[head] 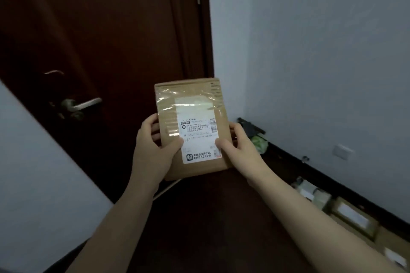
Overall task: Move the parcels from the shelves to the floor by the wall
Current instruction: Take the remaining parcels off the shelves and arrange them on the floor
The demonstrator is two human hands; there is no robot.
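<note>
Two hands, left hand (153, 146), right hand (238, 150), gripping labelled brown parcel (193, 104)

Parcel (193, 128) sits between left hand (153, 146) and right hand (239, 150), before the door (99, 29). Further parcels (346, 213) lie on the floor (221, 217) along the right wall (321, 51).

Floor centre: bare dark floor (210, 217) stretches open up to the closed door (99, 29).
Right side: boxed parcels (352, 215) line the skirting (332, 185), filling that strip.
Far corner: a green bag (259, 145) and a black object (250, 126) block it.
Door: its lever handle (86, 104) juts out.
</note>
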